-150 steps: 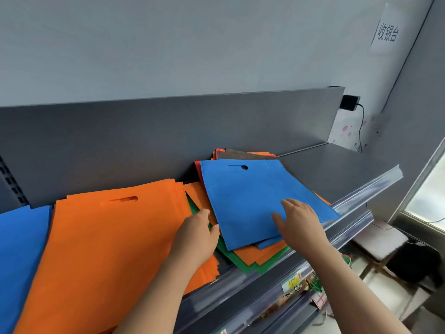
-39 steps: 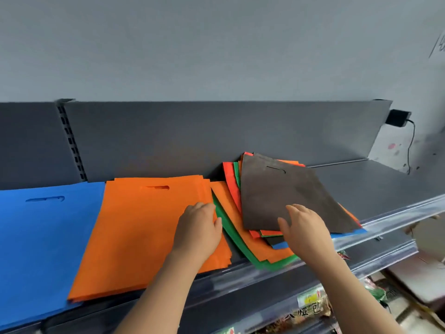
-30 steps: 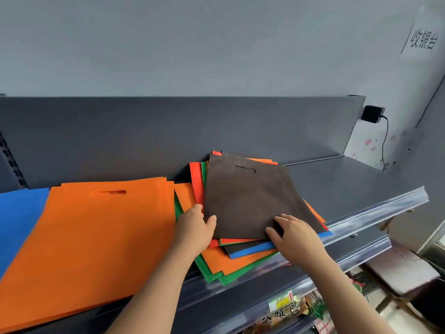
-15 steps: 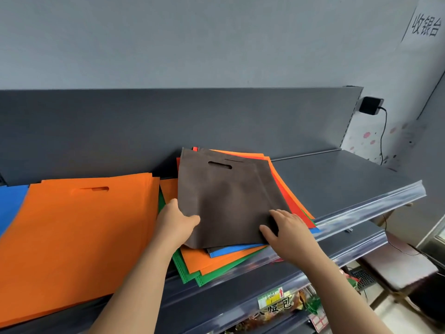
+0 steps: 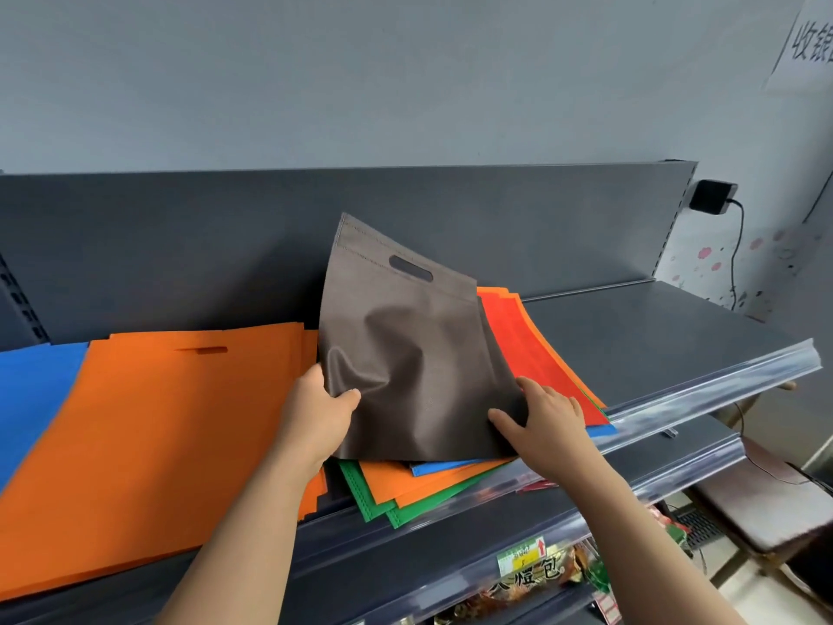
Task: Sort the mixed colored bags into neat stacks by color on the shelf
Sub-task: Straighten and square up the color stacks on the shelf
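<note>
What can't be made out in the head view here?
Head view:
- Mixed pile: most of it hidden under the brown bag.
- Left hand: fingers hidden behind that bag.
- Blue stack: cut by left edge.
- Wall sign: cut by right edge.
- Lower-shelf price label: too small.

Retail shop: dark metal gondola shelf (image 5: 631,340), clear price-tag rail (image 5: 698,392), price label (image 5: 523,556), packaged snacks (image 5: 536,593) below, 收银 wall sign (image 5: 809,49).
</note>
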A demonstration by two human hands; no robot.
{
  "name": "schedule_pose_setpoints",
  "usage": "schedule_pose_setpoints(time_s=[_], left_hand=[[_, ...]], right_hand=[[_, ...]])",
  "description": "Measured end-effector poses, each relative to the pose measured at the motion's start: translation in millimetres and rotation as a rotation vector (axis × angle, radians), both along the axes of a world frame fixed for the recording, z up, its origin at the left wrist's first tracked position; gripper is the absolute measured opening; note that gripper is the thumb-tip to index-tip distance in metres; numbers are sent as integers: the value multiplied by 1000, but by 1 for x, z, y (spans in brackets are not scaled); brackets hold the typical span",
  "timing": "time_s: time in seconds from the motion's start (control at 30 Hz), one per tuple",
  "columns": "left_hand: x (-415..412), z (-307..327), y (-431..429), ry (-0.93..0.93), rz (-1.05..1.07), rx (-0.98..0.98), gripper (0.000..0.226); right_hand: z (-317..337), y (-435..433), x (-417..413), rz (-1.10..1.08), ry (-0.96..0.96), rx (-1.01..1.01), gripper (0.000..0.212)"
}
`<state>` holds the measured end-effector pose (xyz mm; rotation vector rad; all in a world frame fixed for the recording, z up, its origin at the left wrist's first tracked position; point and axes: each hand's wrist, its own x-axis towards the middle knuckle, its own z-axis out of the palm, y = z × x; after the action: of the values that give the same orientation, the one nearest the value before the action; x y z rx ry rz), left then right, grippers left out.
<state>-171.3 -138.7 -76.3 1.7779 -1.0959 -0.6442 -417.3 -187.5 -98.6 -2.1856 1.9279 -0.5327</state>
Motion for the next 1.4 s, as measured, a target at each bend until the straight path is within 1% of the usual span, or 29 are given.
schedule_pose_setpoints(time_s=[0.13, 0.17, 0.27, 0.3, 0.4, 0.57, 0.67, 0.73, 0.8, 0.87, 0.93, 0.97, 1.03, 1.13, 1.27, 1.33, 1.4], left_hand=[[13, -1, 10, 50, 0, -26, 22], [17, -1, 13, 64, 1, -34, 23], [33, 1, 24, 93, 15, -55, 29], [40, 1, 28, 107, 26, -64, 30], [59, 3, 40, 143, 43, -117, 21], [92, 17, 66, 170, 55, -192, 24], [122, 22, 85, 182, 76, -195, 20], [145, 25, 102, 195, 89, -187, 24], [167, 26, 119, 217, 95, -185, 31], [189, 25, 135, 249, 89, -165, 34], [212, 20, 148, 251, 102, -127, 29], [222, 17, 155, 248, 113, -114, 25], [239, 14, 169, 216, 135, -90, 19], [253, 14, 189, 184, 159, -79, 28], [269, 17, 209, 251, 187, -98, 24], [274, 19, 216, 296, 208, -105, 28], [279, 19, 224, 378, 223, -117, 30]], right_hand=[[2, 1, 20, -2, -82, -1, 52], [3, 3, 25, -18, -67, -2, 54], [7, 12, 41, -80, 77, 19, 62], [8, 15, 47, -79, 88, 35, 64], [11, 23, 67, -50, 61, 54, 69], [18, 42, 109, 0, -30, 68, 72], [20, 56, 138, 19, -64, 79, 72], [23, 69, 162, 32, -102, 93, 70], [28, 84, 187, 64, -193, 99, 64], [31, 100, 211, 109, -310, 87, 55], [34, 115, 234, 123, -356, 75, 57], [34, 123, 244, 119, -337, 67, 61], [30, 136, 261, 109, -241, 41, 64], [24, 152, 279, 121, -152, 78, 67], [17, 166, 294, 159, -58, 132, 66], [18, 173, 300, 179, -64, 142, 65], [22, 180, 306, 205, -84, 138, 62]])
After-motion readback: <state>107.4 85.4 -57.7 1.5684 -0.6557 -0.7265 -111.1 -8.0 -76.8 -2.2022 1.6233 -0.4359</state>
